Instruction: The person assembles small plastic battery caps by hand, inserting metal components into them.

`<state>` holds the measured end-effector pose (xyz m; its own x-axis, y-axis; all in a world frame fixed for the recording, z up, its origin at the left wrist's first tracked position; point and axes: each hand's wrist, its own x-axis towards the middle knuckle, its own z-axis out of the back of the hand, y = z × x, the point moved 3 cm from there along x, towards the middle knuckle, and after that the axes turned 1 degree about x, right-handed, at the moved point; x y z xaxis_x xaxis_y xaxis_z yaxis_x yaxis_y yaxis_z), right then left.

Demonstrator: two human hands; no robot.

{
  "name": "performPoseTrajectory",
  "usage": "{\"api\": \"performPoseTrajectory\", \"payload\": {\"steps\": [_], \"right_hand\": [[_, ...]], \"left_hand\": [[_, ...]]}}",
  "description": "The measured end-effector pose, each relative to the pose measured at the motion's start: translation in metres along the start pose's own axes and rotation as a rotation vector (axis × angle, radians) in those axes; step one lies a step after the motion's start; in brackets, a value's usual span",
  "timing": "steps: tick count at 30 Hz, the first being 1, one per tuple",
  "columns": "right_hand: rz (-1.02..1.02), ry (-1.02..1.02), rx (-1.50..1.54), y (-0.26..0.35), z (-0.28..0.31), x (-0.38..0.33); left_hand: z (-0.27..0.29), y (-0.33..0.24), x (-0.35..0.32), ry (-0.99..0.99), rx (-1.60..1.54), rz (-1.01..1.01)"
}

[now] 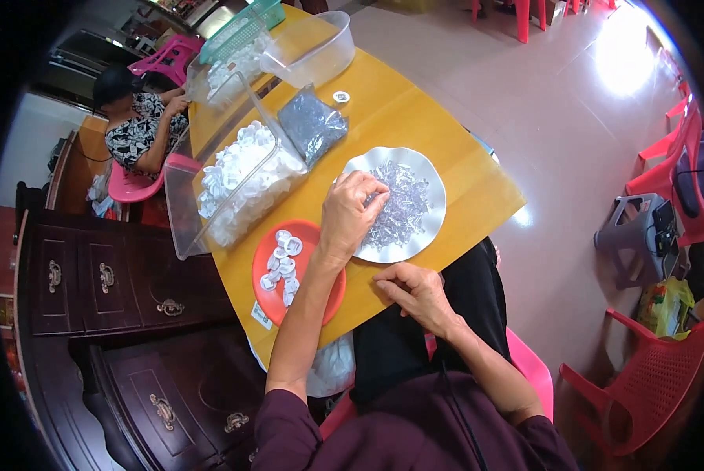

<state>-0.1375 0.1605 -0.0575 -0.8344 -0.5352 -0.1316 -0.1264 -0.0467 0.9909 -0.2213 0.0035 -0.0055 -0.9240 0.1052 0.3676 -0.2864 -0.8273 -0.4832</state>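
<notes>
My left hand (353, 212) is over the left part of a white scalloped plate (435, 184). Its thumb and fingertips are pinched together; whatever they hold is too small to make out. A heap of small clear plastic pieces (399, 206) fills the plate's middle. My right hand (416, 295) is at the table's near edge, just below the plate, thumb against curled fingers; I cannot see what is between them. Beside my left forearm lies a red-orange plate (320, 302) with several round white plastic parts (287, 265) on it.
A large clear bin (181, 212) of white plastic parts (242, 169) stands on the yellow table (477, 184). Behind are a bag of grey pieces (312, 124), a clear tub (320, 59) and a green basket (242, 31). Another person (144, 125) sits far left. Dark drawers (124, 275) adjoin the table.
</notes>
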Motion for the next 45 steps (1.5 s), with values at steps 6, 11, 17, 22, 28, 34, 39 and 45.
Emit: {"api": "performPoseTrajectory", "payload": {"steps": [6, 11, 17, 22, 28, 34, 39, 45], "right_hand": [[0.049, -0.009, 0.027, 0.001, -0.001, -0.002], [0.008, 0.000, -0.038, 0.005, 0.000, -0.003], [0.030, -0.051, 0.067, 0.004, -0.004, -0.007], [0.074, -0.205, 0.187, 0.038, 0.009, 0.002], [0.189, -0.312, 0.164, 0.057, 0.018, 0.016], [0.406, -0.399, -0.326, 0.056, 0.021, 0.019], [0.336, -0.404, -0.234, 0.048, 0.033, 0.027], [-0.072, -0.191, 0.493, 0.041, 0.032, 0.024]], "left_hand": [[0.009, -0.004, -0.008, -0.096, -0.094, 0.063], [0.018, -0.006, -0.015, -0.146, -0.232, 0.153], [0.026, 0.003, -0.030, -0.116, -1.010, 0.459], [0.033, -0.013, -0.047, -0.107, -1.212, 0.535], [0.024, -0.026, -0.065, -0.065, -1.159, 0.546], [0.015, -0.028, -0.067, -0.011, -1.142, 0.560], [0.011, -0.018, -0.063, -0.023, -1.071, 0.589], [0.022, -0.036, -0.059, -0.118, -0.468, 0.343]]}}
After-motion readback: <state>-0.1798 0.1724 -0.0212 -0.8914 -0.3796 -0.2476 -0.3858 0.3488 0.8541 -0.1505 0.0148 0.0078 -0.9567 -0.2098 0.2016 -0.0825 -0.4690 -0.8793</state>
